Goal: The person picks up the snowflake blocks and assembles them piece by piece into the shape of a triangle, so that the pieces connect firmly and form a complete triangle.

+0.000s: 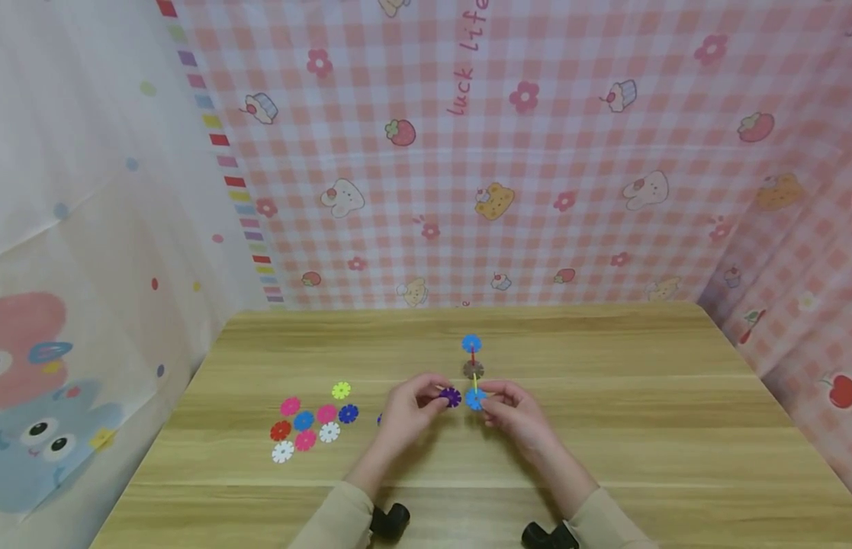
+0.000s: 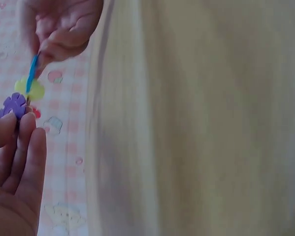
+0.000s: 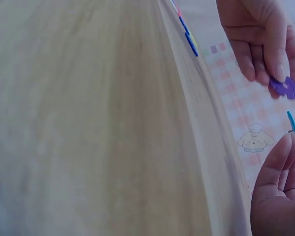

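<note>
Disc chain [image 1: 474, 371]: held over the middle of the worktop [image 1: 673, 412], far edge beyond it, right edge well apart. Five notched discs linked; from the near end, light-blue disc [image 1: 475, 399], yellow disc [image 1: 475, 383], brown disc [image 1: 473, 371], red disc [image 1: 473, 356], far blue disc [image 1: 471, 344]. Long axis runs away from the person, far blue end toward the far edge; can't tell how much it tilts up. In the head view yellow and red show edge-on, the others show their faces. Purple disc [image 1: 451, 397] just left of the light-blue one, near, not touching. Right hand [image 1: 518, 417] pinches the light-blue disc by its right rim, thumb and finger closed on it; left hand [image 1: 406, 412] pinches the purple disc the same way, its other fingers fairly straight in the left wrist view. Step looks like slotting purple onto light-blue: best to turn purple so the planes cross, match notch to notch, push straight and keep the right pinch firm so the chain doesn't twist. Loose discs [image 1: 326, 413] lie toward the worktop's left edge; a dark-blue one [image 1: 380, 419] is mostly hidden by the left hand. Checked curtain [image 1: 563, 152] past the far edge.
</note>
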Demonstrator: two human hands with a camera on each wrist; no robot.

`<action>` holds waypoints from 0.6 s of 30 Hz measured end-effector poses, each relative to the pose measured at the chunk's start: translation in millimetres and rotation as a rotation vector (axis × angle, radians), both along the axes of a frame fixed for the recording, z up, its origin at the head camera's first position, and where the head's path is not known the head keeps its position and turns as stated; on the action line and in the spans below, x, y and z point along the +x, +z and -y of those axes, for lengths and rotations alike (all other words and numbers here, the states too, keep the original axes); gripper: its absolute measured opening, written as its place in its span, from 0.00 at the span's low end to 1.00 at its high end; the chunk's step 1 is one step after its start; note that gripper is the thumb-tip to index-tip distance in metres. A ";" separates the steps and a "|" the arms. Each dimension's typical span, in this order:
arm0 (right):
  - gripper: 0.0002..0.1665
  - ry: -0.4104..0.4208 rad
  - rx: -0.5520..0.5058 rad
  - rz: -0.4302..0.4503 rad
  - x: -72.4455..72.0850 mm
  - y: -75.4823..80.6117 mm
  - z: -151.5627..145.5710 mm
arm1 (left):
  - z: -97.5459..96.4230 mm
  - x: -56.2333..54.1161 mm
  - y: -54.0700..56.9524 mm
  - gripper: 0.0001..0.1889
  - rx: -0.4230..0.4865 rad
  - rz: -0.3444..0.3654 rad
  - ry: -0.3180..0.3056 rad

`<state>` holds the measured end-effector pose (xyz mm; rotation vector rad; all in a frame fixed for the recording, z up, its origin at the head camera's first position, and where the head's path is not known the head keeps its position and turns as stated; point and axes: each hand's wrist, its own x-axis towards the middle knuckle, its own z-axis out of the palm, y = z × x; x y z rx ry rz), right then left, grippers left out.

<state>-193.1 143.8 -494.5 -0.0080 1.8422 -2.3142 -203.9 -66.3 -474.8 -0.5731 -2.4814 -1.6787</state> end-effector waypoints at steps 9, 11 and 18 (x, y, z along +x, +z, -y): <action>0.20 0.002 -0.036 0.018 1.4 1.7 1.0 | -16.4 2.4 -3.7 0.07 0.086 0.020 0.046; 0.20 0.012 -0.045 0.021 1.5 2.2 0.2 | -17.2 2.2 -4.0 0.06 0.090 0.030 0.061; 0.16 0.047 -0.080 0.025 2.8 3.2 -1.9 | -18.7 2.4 -3.2 0.06 0.120 0.082 0.082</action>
